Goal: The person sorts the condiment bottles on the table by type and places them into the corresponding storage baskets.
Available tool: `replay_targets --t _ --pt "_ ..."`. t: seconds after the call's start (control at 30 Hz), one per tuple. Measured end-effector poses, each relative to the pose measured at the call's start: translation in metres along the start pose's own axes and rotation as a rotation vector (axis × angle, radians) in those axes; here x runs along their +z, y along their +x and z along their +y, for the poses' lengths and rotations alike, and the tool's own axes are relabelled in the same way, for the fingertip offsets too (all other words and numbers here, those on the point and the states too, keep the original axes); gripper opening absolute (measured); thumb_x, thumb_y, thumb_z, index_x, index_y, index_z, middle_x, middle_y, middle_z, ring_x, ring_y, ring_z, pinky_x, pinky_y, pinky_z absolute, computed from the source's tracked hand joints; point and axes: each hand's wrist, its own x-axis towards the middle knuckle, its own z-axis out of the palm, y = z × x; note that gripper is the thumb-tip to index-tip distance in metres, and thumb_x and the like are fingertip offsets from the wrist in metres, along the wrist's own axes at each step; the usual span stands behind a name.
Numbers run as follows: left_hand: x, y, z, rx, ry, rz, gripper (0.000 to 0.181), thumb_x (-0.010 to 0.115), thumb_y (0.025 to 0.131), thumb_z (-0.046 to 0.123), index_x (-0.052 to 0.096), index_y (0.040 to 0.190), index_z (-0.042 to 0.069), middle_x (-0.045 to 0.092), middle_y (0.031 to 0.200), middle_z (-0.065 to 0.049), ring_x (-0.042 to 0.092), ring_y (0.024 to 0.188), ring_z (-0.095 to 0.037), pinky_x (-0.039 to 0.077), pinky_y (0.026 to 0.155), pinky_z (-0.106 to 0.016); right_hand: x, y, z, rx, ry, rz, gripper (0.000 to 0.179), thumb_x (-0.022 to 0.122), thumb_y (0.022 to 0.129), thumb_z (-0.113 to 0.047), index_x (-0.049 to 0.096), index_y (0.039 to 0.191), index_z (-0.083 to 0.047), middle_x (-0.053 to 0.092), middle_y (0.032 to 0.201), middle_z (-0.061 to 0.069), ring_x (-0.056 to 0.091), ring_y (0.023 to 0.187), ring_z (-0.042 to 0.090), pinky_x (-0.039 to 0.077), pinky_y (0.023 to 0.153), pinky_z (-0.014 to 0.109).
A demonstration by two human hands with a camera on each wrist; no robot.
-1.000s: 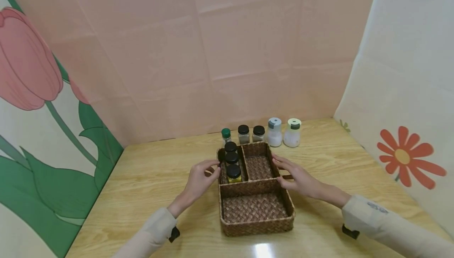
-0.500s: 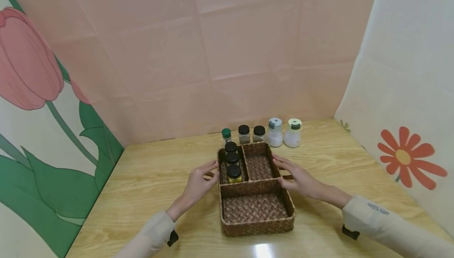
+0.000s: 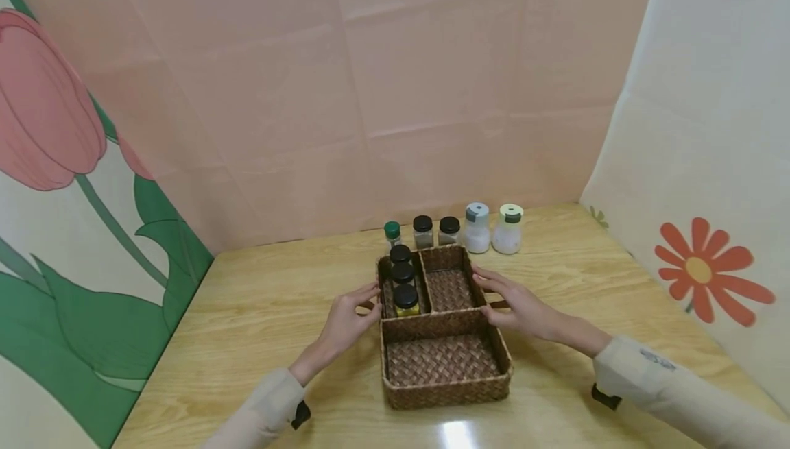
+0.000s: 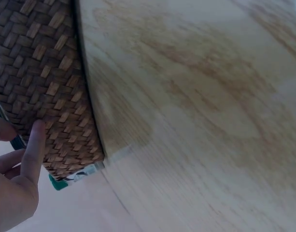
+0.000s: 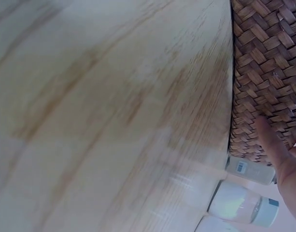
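At left, a left hand (image 3: 345, 315) touches the outer left wall of a woven basket (image 3: 447, 395) on a wooden counter (image 3: 259, 353), one finger stretched against the weave; other fingers are partly hidden, so I cannot tell if it grips. The basket's back left compartment holds three black-lidded jars (image 3: 405, 295) in a row. Behind the basket stand, left to right, a green-capped bottle (image 3: 391, 231), two square jars (image 3: 422, 233) and two white shakers (image 3: 476, 235). A right hand (image 3: 521, 308) touches the right wall, its grip equally unclear. The step seems to be steadying or positioning the basket; the next move probably calls for even pressure from both sides.
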Motion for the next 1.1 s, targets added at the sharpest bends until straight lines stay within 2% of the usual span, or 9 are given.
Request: replay_targets --t 0.23,0.53,0.67,0.73,0.9,1.0,1.1 --pt "0.0 -0.001 0.0 0.013 0.012 0.008 0.033 0.063 0.093 0.0 0.063 0.124 -0.011 0.056 0.134 -0.026 0.072 0.083 -0.025 0.055 0.065 -0.021 -0.003 0.002 -0.004 0.072 0.138 -0.026 0.055 0.063 0.087 0.006 0.046 0.138 0.017 0.034 0.149 0.033 0.049 0.122 0.05 0.055 0.079 0.046" --pt "0.002 -0.001 -0.004 0.001 -0.018 0.0 0.037 0.065 0.091 0.003 0.062 0.125 -0.01 0.054 0.137 -0.025 0.072 0.084 -0.021 0.047 0.05 -0.021 -0.009 0.005 -0.007 0.14 0.237 -0.089 0.054 0.061 0.09 0.006 0.044 0.14 0.016 0.028 0.153 0.032 0.045 0.125 0.052 0.056 0.08 0.037" --pt "0.003 -0.002 -0.005 0.001 -0.052 0.0 0.037 0.064 0.091 0.003 0.061 0.125 -0.011 0.053 0.137 -0.026 0.072 0.083 -0.021 0.046 0.047 -0.021 -0.01 0.006 -0.006 0.163 0.25 -0.114 0.054 0.06 0.09 0.005 0.042 0.14 0.017 0.027 0.153 0.033 0.047 0.124 0.051 0.056 0.08 0.034" --pt "0.004 -0.002 -0.004 0.001 -0.066 0.008 0.037 0.064 0.09 0.003 0.061 0.124 -0.012 0.052 0.137 -0.026 0.072 0.084 -0.022 0.049 0.05 -0.021 -0.01 0.007 -0.005 0.17 0.242 -0.12 0.054 0.059 0.09 0.005 0.043 0.139 0.018 0.027 0.153 0.032 0.048 0.123 0.049 0.056 0.08 0.033" --pt "0.005 -0.004 -0.001 -0.067 -0.11 0.006 0.037 0.064 0.091 0.003 0.06 0.126 -0.009 0.051 0.141 -0.022 0.071 0.089 -0.022 0.053 0.056 -0.022 -0.011 0.008 -0.005 0.185 0.228 -0.123 0.052 0.059 0.089 0.005 0.045 0.138 0.017 0.028 0.154 0.031 0.05 0.123 0.047 0.056 0.079 0.033" --pt "0.006 -0.006 -0.001 -0.095 -0.124 0.0 0.038 0.064 0.092 0.004 0.06 0.127 -0.008 0.05 0.143 -0.019 0.071 0.091 -0.022 0.051 0.053 -0.021 -0.011 0.009 -0.006 0.192 0.234 -0.121 0.053 0.058 0.089 0.006 0.044 0.139 0.016 0.028 0.153 0.031 0.05 0.122 0.047 0.056 0.079 0.034" --pt "0.007 -0.008 -0.003 -0.097 -0.135 0.005 0.038 0.064 0.092 0.004 0.059 0.127 -0.01 0.049 0.143 -0.018 0.071 0.092 -0.023 0.046 0.049 -0.02 -0.01 0.008 -0.006 0.192 0.234 -0.119 0.052 0.058 0.089 0.006 0.045 0.139 0.016 0.029 0.153 0.031 0.051 0.121 0.047 0.056 0.078 0.033"
